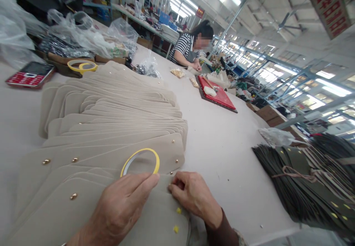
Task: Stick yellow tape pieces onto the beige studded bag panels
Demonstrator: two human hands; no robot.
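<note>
A thin roll of yellow tape [157, 161] is gripped in my left hand [119, 201], which is closed on its near side above the beige panels. My right hand [194, 194] is curled, thumb against the fingers, at the right edge of the nearest beige panel [163, 216]. Whatever its fingertips hold, if anything, is too small or hidden to tell. Two bits of yellow tape [179, 210] stick to that panel just below my right hand. Beyond my hands a fanned stack of beige panels [116, 113] spreads out, with gold studs [74, 160] on several of them.
A red-keyed phone [30, 75] and more yellow tape rolls [82, 65] lie at the back left, near plastic bags [80, 31]. At the right are tied dark panels [291, 179]. A co-worker [186, 46] sits across the table, behind a red board [219, 94].
</note>
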